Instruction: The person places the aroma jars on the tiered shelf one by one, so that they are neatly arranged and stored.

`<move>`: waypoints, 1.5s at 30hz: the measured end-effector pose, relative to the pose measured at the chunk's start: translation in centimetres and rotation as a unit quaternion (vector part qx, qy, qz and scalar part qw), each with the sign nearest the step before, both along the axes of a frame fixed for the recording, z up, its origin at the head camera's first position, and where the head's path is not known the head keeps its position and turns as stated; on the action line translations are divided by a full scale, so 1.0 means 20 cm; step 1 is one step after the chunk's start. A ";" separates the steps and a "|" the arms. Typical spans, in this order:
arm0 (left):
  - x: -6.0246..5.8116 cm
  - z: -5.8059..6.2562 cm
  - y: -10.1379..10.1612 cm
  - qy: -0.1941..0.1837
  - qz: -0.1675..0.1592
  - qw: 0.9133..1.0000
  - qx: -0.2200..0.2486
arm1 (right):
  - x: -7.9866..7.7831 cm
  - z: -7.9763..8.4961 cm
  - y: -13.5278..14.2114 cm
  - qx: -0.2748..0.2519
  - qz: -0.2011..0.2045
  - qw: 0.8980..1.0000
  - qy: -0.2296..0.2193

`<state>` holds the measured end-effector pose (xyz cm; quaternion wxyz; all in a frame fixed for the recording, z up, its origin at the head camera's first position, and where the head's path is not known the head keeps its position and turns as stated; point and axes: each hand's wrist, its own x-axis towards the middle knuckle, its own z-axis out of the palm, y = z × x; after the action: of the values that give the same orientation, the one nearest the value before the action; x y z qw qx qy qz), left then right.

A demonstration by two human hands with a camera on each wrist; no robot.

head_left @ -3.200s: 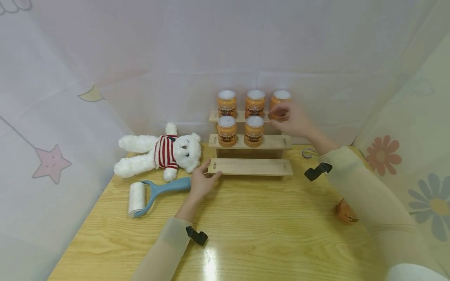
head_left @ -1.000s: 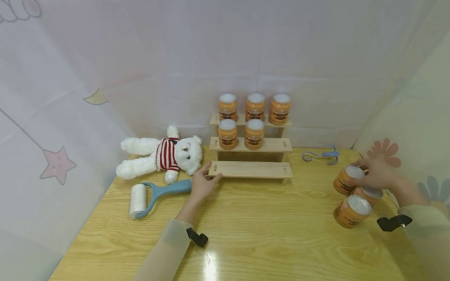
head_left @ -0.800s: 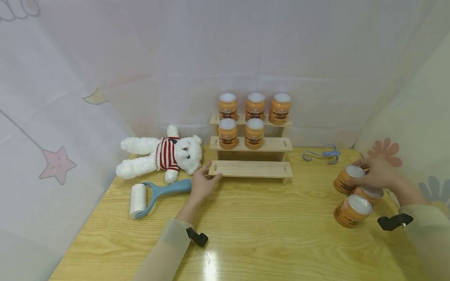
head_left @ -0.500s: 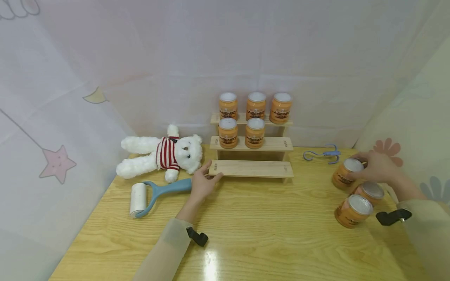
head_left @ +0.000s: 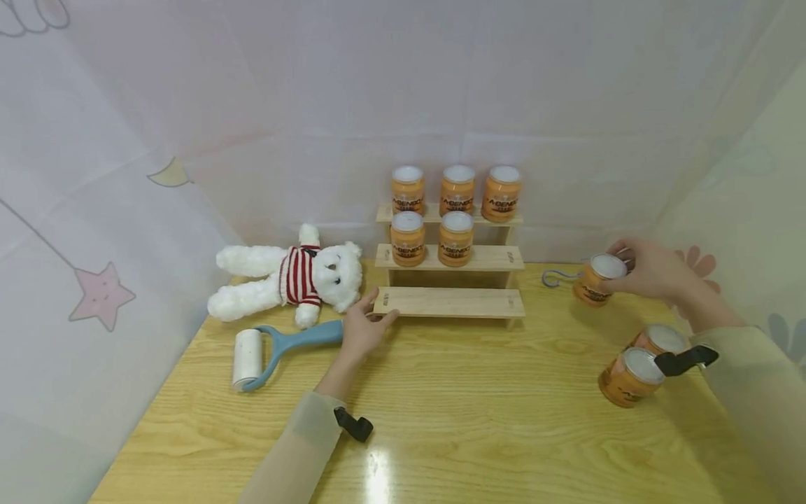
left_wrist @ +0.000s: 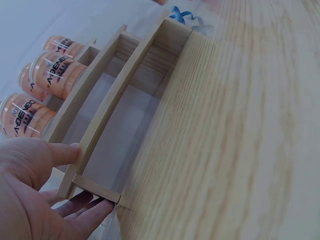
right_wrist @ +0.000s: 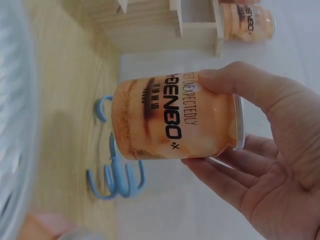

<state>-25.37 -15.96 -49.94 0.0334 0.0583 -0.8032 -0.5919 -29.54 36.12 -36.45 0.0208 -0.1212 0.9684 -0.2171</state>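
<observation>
My right hand (head_left: 658,274) grips an orange jar (right_wrist: 170,117) with a pale lid and dark lettering, thumb on one side and fingers on the other. In the right wrist view the jar is lifted off the table. At the left end of a three-step wooden shelf (head_left: 450,302), my left hand (head_left: 362,330) holds the lowest step. Its thumb lies on the board and its fingers (left_wrist: 97,215) reach round the end support. Similar jars stand on the shelf: three on the top step, and two on the middle step, a left jar (head_left: 408,241) and a second jar (head_left: 455,241).
Two more jars, a front jar (head_left: 626,381) and one behind it, stand on the table (head_left: 478,420) at the right. A blue hook (right_wrist: 117,175) lies at the back right, partly hidden in the head view. A white teddy bear (head_left: 299,273) and a blue-handled lint roller (head_left: 286,343) lie left.
My right hand went from the shelf's top jar to the jars at the right, took one and carried it up and leftward, over the hook. My left hand has stayed on the shelf.
</observation>
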 end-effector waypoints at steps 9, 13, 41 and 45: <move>-0.01 0.00 0.00 0.011 -0.004 1.000 -0.008 | -0.06 0.07 -0.18 0.004 0.012 1.000 0.026; -0.01 0.00 0.00 0.008 -0.002 1.000 -0.005 | -0.08 0.10 -0.26 -0.016 0.021 0.999 0.026; 0.00 -0.01 0.00 -0.004 0.004 1.000 -0.003 | -0.19 0.14 -0.65 -0.166 0.011 0.984 0.067; 0.00 -0.01 0.00 0.000 0.001 1.000 0.001 | -0.21 0.13 -0.70 -0.179 0.015 0.982 0.053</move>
<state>-25.32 -15.99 -50.13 0.0336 0.0591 -0.8024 -0.5930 -33.76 22.05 -33.89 -0.0496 -0.1489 0.9117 -0.3798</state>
